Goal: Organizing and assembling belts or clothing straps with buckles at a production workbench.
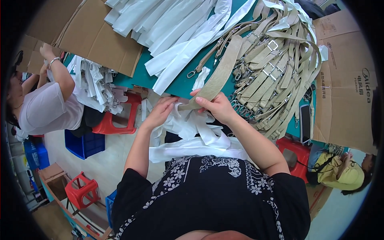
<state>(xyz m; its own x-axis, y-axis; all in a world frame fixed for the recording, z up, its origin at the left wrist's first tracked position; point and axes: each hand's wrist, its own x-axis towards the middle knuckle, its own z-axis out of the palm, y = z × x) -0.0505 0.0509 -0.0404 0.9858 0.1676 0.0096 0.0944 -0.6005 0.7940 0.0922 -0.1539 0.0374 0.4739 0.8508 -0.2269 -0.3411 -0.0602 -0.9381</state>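
My right hand [218, 107] grips a wide beige strap [225, 66], thumb on top. The strap's far end slants up over the green table, and its near end runs down toward my left hand [161, 112]. That hand pinches a thin white wrapping strip [176, 114] at the strap's near end; its fingertips are partly hidden. More loose white strips [200, 149] lie across my lap, below both hands. Just beyond my right hand a crumpled white piece [201, 78] rests on the table edge.
A big pile of beige straps with metal clasps [266, 72] covers the table's right side. Long white sleeves [176, 28] are spread at the far left. Cardboard boxes [344, 80] flank the table, a dark phone [305, 124] beside one. People sit left and right, near red stools [82, 191].
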